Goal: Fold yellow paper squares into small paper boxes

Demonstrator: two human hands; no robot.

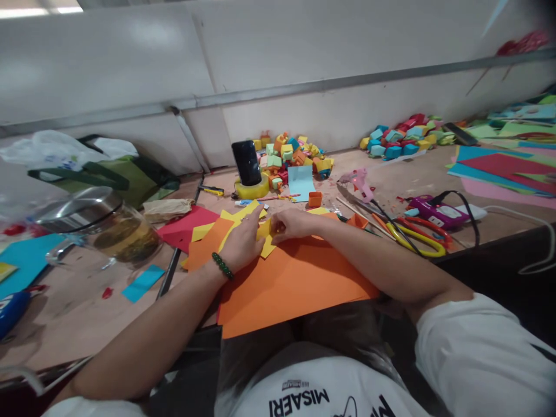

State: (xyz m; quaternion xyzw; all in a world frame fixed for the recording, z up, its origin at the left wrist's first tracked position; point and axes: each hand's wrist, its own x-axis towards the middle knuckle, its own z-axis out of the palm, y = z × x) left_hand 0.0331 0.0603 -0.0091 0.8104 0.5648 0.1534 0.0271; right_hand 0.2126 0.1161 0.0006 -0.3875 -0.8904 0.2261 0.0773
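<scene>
Both my hands meet over a small yellow folded paper piece [265,231] that lies on a large orange paper sheet [291,284]. My left hand [244,242], with a green bead bracelet at the wrist, presses down on the yellow paper's left part. My right hand [290,225] pinches its right edge between fingers and thumb. More yellow and orange sheets [208,238] and a red sheet [185,227] lie under and to the left of the hands.
A phone [246,162] leans on a yellow tape roll [253,188] behind the hands, with a pile of coloured paper cubes [291,153] beyond. Scissors [414,237] and a pink glue gun [357,179] lie right. A glass teapot [108,229] stands left.
</scene>
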